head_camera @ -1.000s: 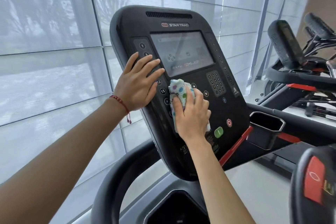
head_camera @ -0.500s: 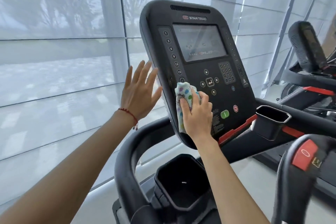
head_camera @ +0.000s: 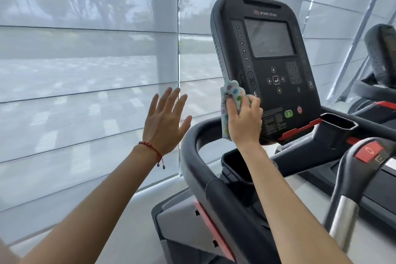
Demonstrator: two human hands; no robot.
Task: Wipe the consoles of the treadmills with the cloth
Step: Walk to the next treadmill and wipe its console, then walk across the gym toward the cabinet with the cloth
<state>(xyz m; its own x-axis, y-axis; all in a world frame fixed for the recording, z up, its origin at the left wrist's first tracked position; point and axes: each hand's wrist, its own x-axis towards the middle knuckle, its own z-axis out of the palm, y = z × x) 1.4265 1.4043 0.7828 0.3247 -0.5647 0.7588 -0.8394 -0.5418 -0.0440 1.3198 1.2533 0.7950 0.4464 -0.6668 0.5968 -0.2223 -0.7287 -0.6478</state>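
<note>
At the lower-left edge of the Star Trac treadmill console (head_camera: 265, 75), the right hand (head_camera: 243, 120) grasps the dotted cloth (head_camera: 232, 100), fingers curled over it, pressing it vs. the console's side rim just below the numbered key column. A sec ago that cloth was further in, on the panel face beside the nav keys; it's since slid outward to the edge, so the face pass looks about done and the stroke is now catching the rim and bottom corner. The left hand (head_camera: 166, 118) was flat on the console's left side a sec ago; it's now released, fingers straight and spread, hanging in air well apart from the machine w/ the window blinds (head_camera: 85, 70) behind it. My read: bracing is over, this console is near finished, and the next console (head_camera: 381, 53) at far right is yet to do. Materials: cloth is soft, bunched, pale w/ coloured dots, prob. terry or microfibre; console shell is hard matte black plastic w/ rounded corners, glossy dark screen (head_camera: 270, 38), flush membrane keys, a green start button (head_camera: 288, 113) and red stop button (head_camera: 299, 110). The handrail (head_camera: 192, 156) is a curved, smooth dark tube. A red cord bracelet (head_camera: 150, 148) sits on the left wrist.
</note>
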